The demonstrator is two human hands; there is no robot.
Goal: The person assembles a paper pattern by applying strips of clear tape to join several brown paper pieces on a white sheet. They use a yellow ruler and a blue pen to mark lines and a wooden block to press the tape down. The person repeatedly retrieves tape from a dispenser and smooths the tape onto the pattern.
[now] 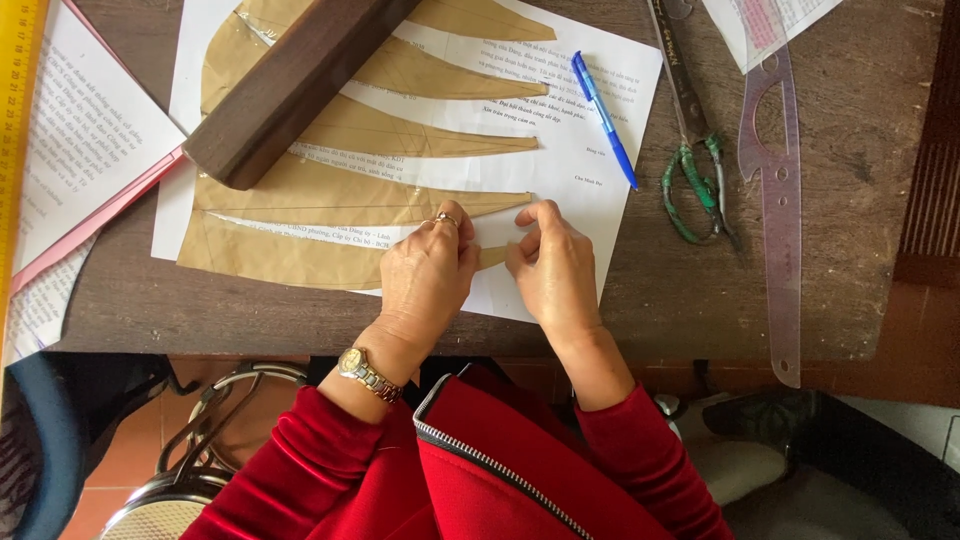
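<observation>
Two hands meet at the narrow end of the lowest brown paper strip (300, 262), seen from the head camera looking straight down at a dark wooden table (650, 300). The left hand (425, 275) (ring on one finger, watch at the wrist) has its fingers bunched and pressed down on the strip near its tip; the right hand (550, 262) pinches the tip itself between thumb and forefinger. Whether tape sits under those fingers I cannot tell.

The strip lies on a printed white sheet (590, 190), lowest of several like pieces fanned above it, with a dark wooden block (290, 85) weighing down the upper ones. Its long axis runs left to right, the wide end at the left, the point aimed right toward the hands.

To do this well, I judge the left hand should hold the strip flat while the right smooths the tip along that axis, avoiding creases.

A blue pen (604, 118), scissors (695, 150) and a clear curve ruler (775, 200) lie well apart to the right.
</observation>
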